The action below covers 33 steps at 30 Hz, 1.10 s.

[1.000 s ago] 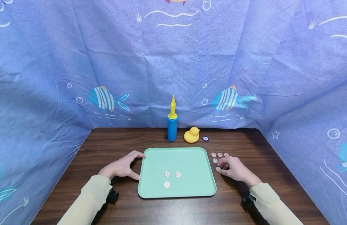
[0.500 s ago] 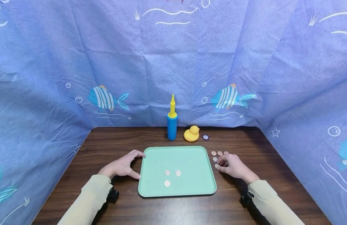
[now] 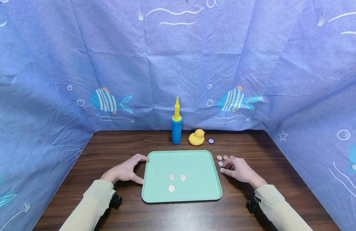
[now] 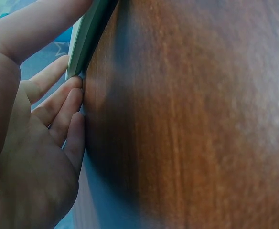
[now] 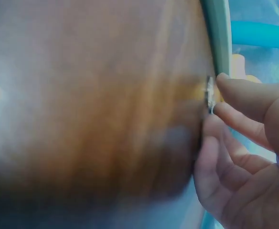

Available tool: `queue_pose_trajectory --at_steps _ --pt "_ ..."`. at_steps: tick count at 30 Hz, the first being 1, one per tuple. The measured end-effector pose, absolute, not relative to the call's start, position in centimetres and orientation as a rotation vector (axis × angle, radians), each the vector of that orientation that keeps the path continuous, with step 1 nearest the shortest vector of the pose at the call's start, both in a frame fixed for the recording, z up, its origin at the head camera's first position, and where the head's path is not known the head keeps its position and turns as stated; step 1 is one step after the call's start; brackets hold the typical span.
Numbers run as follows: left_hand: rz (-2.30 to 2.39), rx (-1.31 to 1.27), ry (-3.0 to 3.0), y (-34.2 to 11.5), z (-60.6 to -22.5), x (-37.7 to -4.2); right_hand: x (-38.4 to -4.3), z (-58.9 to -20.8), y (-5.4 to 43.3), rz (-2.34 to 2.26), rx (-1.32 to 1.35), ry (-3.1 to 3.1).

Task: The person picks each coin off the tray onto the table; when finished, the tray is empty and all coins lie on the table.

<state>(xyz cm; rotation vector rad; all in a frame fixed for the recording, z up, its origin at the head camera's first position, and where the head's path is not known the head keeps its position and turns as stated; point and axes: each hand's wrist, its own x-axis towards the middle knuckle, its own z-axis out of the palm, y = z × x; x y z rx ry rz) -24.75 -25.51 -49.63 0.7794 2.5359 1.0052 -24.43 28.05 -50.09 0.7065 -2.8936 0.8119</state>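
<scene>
On the brown table lies a mint-green tray (image 3: 195,163). My left hand (image 3: 125,169) spans part of its left edge, thumb and fingertips touching the rim, with the fingers fairly straight in the left wrist view. To the right of the tray, my right hand (image 3: 240,171) has its thumb and index finger at opposite sides of a silver coin (image 3: 222,170), also seen edge-on between the fingertips as a coin (image 5: 209,93) low at the tabletop. Another silver coin (image 3: 221,163) lies just beyond it. Copper coins (image 3: 225,157) form a row behind, the rightmost partly covered by the hand.
Three coins lie on the tray, one a silver coin (image 3: 182,177) and one a paler coin (image 3: 171,188) nearer the front. Behind the tray stand a blue and yellow balloon pump (image 3: 176,128), a yellow rubber duck (image 3: 196,138) and a round purple-rimmed chip (image 3: 211,141).
My right hand has slid the silver coin slightly away from me and leftward, closer to the other silver coin. It hardly moves in the last half second. My left hand stays at the tray's edge.
</scene>
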Motion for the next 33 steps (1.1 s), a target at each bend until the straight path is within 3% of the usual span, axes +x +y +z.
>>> queue_pose_trajectory --at_steps 16,33 --pt "1.022 0.770 2.518 -25.5 -49.6 -24.8 -25.5 -46.9 26.6 0.877 0.738 -2.842" --pt "1.036 0.763 2.517 -25.6 -49.8 -24.7 -25.3 -47.6 18.7 0.981 1.072 -2.781"
